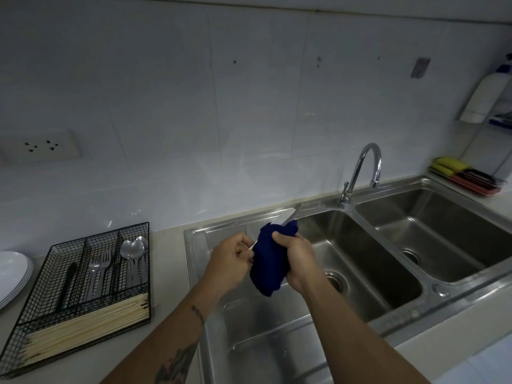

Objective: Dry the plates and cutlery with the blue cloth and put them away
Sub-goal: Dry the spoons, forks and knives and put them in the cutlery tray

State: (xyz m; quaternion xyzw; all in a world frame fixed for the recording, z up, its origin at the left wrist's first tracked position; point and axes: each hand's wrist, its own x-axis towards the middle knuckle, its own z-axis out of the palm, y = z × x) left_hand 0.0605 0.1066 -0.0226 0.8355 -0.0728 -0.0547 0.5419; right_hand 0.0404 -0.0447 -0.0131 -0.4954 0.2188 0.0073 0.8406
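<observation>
Over the steel draining board [249, 328] my left hand [231, 261] pinches the handle end of a table knife [286, 215]. Its blade tip sticks out above the blue cloth [270, 259]. My right hand [293, 257] grips the bunched cloth wrapped round the middle of the knife. A black wire cutlery basket [80, 289] stands on the counter to the left, holding forks, spoons, a dark-handled piece and chopsticks. White stacked plates [12, 275] lie at the far left edge.
A double steel sink [432, 245] with a chrome tap [363, 173] lies to the right. Sponges in a red tray [468, 176] sit behind the right basin, a white bottle [484, 98] hangs on the wall. A wall socket [41, 146] is at left.
</observation>
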